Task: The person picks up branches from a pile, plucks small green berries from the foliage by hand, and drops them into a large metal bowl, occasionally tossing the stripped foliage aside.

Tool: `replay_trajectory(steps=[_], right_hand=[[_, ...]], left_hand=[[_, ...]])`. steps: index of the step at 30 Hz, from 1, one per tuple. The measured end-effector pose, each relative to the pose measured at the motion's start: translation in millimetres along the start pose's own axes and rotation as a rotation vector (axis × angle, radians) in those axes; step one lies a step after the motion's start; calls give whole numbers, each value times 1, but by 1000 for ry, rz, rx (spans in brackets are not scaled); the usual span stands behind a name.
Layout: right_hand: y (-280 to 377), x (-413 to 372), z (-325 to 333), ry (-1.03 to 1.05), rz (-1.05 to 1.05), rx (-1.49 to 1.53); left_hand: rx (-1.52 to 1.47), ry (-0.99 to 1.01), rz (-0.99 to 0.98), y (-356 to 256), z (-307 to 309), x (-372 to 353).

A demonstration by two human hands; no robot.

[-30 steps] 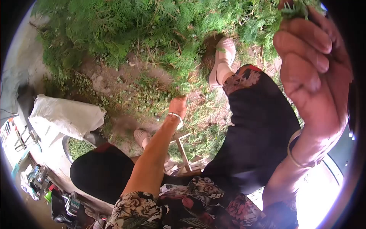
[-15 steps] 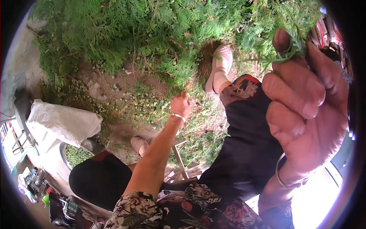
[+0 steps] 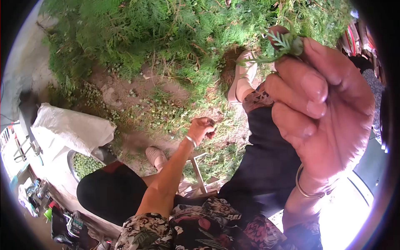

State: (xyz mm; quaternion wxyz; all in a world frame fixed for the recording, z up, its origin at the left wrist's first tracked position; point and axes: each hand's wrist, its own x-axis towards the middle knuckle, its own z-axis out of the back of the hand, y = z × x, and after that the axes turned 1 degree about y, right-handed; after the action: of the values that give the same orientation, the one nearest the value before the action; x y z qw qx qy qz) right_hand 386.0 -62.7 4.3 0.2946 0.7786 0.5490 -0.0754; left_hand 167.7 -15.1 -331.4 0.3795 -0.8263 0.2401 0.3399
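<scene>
My right hand (image 3: 321,96) is raised large and close at the right, fingers curled. Between its thumb and forefinger is a small conifer sprig (image 3: 283,45) with flat, scaly green leaves and what looks like a rounded green cone. Lower in the middle, my left hand (image 3: 202,130) is over the littered ground, its fingers curled together; whatever they may hold is too small to make out. A large heap of cut conifer branches (image 3: 137,33) lies ahead of both hands. Small green cones (image 3: 137,111) and leaf bits are scattered on the soil below it.
A round container (image 3: 85,165) of small green cones stands at the left, behind a white sack (image 3: 75,127). A wooden frame (image 3: 198,173) is between my legs. My shoes (image 3: 246,68) rest on the ground. Assorted items (image 3: 37,191) crowd the lower left.
My left hand has drawn back from the branches, down towards me, and its wrist has turned. My right hand has moved a little left, still pinching the sprig.
</scene>
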Motion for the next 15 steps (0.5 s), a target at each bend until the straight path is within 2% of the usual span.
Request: replay_trajectory(steps=[1,4,6,7,8,9,10,11,12,13,15], right_hand=[[-2,2,-1,17,-7,-25],[-6,5,-9,-28,-15,-61],[-9,6,-11,-37,-18,-54],[-9,7,-12,-47,-17,-47],[-12,9,-3,-47,-19,-47],[-18,12,11,34,-18,122],[-21,13,21,113,-16,292],[-18,13,16,107,-16,296],[-12,12,3,55,-25,110],[-9,10,-4,5,-35,-76],[-11,10,-5,-7,-28,-71]], left_hand=[[-208,61,-12,15,5,0],[-257,16,-25,14,3,-6],[7,-137,-41,22,16,7],[6,-138,-41,27,23,10],[369,-403,-231,32,31,13],[736,-664,-420,31,37,14],[737,-663,-418,30,44,15],[842,-755,-392,28,52,16],[948,-847,-366,26,56,19],[948,-843,-362,25,58,22],[1241,-876,-298,14,57,24]])
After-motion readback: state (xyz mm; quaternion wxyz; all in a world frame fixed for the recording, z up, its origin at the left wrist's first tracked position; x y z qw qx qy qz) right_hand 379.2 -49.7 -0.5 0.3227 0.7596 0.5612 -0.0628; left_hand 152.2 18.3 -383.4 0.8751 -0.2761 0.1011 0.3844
